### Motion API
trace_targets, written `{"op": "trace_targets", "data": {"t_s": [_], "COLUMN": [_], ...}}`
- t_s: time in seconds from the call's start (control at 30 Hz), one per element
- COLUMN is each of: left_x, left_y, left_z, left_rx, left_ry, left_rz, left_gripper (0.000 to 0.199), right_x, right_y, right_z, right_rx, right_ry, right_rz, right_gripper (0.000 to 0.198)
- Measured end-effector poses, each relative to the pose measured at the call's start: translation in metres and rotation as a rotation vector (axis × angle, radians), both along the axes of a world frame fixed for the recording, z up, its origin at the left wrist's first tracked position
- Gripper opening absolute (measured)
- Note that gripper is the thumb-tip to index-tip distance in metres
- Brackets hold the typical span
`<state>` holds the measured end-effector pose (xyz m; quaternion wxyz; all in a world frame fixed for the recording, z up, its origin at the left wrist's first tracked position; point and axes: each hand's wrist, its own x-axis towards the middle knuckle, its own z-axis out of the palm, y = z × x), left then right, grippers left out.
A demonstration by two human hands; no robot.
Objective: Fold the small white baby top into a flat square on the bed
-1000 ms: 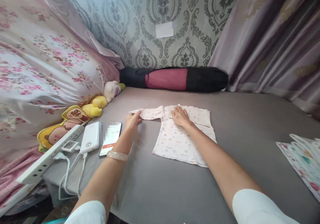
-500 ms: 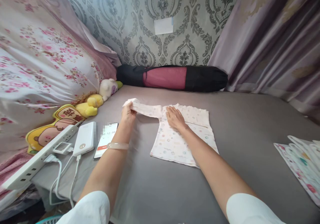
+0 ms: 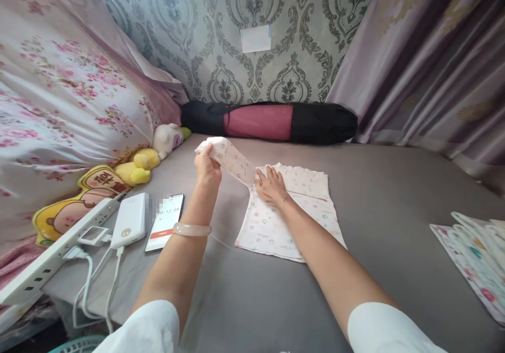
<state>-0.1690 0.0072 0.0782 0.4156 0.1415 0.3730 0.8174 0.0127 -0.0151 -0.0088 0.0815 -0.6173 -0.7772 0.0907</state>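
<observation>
We see a small, pale pink baby shirt of thin printed cotton (image 3: 290, 211) spread flat on the grey bed sheet (image 3: 394, 227), near the middle of the bed. The left hand (image 3: 208, 168) pinches the end of the shirt's long left sleeve (image 3: 231, 158) between closed fingers and holds it raised off the sheet, so that the sleeve slopes down toward the shirt body. The right hand (image 3: 270, 185) lies palm down on the shirt near its shoulder, fingers spread flat and holding nothing, pressing the cloth to the sheet just beside the base of the sleeve. A pale pink bangle (image 3: 192, 230) circles the left wrist.

To the left lie a smartphone with a lit screen (image 3: 164, 221), a white power bank (image 3: 129, 220) just beside it, and a white power strip (image 3: 47, 261) with cables. Yellow and white plush toys (image 3: 145, 159) rest against the floral bedding (image 3: 59, 106). A black and red rolled bag (image 3: 272, 122) lies along the patterned wall. Folded printed cloths (image 3: 473, 253) sit at the right edge, well apart from the shirt.
</observation>
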Motion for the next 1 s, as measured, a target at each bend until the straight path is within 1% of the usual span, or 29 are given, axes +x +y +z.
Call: {"op": "trace_targets", "data": {"t_s": [0.13,0.2,0.27,0.3,0.4,0.47,0.53,0.63,0.73,0.77,0.83,0.9,0.93,0.97,1.0], "left_x": [0.036,0.054,0.07,0.078,0.098,0.112,0.126,0.148,0.166,0.171,0.176,0.178,0.178,0.176,0.174], "left_y": [-0.006,-0.009,-0.012,-0.013,-0.014,-0.016,-0.018,-0.021,-0.025,-0.027,-0.032,-0.038,-0.041,-0.044,-0.047], "left_z": [0.014,0.016,0.015,0.013,0.002,-0.007,-0.019,-0.036,-0.054,-0.059,-0.069,-0.077,-0.08,-0.082,-0.084], "left_rx": [0.008,0.009,-0.004,-0.01,-0.015,0.0,0.025,0.033,0.0,-0.008,-0.008,-0.01,-0.013,-0.012,-0.007], "left_ry": [0.09,0.112,0.123,0.133,0.197,0.251,0.332,0.519,0.7,0.767,0.917,1.079,1.158,1.235,1.309], "left_rz": [-0.031,-0.055,-0.077,-0.086,-0.117,-0.137,-0.157,-0.194,-0.264,-0.308,-0.441,-0.578,-0.615,-0.617,-0.584], "left_gripper": [0.011,0.009,0.008,0.009,0.008,0.007,0.006,0.011,0.015,0.016,0.019,0.025,0.03,0.035,0.037], "right_x": [0.0,0.005,0.015,0.021,0.043,0.058,0.072,0.087,0.096,0.098,0.1,0.102,0.102,0.102,0.101], "right_y": [0.003,0.008,0.013,0.016,0.017,0.013,0.005,-0.007,-0.014,-0.015,-0.015,-0.014,-0.013,-0.013,-0.013], "right_z": [0.0,-0.001,0.0,0.001,0.004,0.005,0.005,0.003,0.0,-0.001,-0.003,-0.004,-0.004,-0.004,-0.004], "right_rx": [-0.049,-0.086,-0.109,-0.107,-0.134,-0.229,-0.324,-0.351,-0.31,-0.296,-0.28,-0.262,-0.25,-0.241,-0.244], "right_ry": [0.066,0.193,0.438,0.598,1.125,1.409,1.578,1.653,1.619,1.6,1.577,1.611,1.657,1.722,1.797], "right_rz": [0.002,0.019,0.022,-0.005,-0.197,-0.321,-0.363,-0.326,-0.266,-0.248,-0.233,-0.272,-0.308,-0.34,-0.354], "right_gripper": [0.057,0.057,0.054,0.053,0.054,0.057,0.061,0.063,0.07,0.073,0.075,0.072,0.068,0.064,0.06]}}
